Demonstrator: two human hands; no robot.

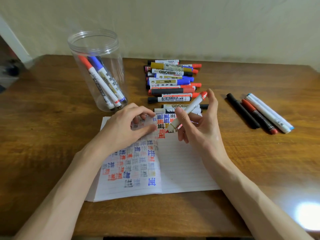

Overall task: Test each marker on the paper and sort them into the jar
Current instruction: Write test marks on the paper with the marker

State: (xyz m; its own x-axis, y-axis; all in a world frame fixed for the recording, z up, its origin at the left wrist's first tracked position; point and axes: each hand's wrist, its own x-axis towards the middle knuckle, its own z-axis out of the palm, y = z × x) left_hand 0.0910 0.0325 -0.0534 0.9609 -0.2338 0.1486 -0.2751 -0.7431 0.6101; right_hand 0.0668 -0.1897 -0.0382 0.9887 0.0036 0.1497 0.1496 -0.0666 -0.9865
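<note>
Bare left hand (127,126), bare right hand (199,126), forearms uncovered down to the frame edge, short fingernails

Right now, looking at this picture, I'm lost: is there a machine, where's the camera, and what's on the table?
No machine: these are a person's bare hands, filmed by one camera worn on the head, looking down. The left hand rests on an open notebook full of coloured test marks. The right hand holds a white marker with a red end. On the wooden table stand a clear jar holding a few markers, a pile of markers behind the notebook, and several more at right.
</note>
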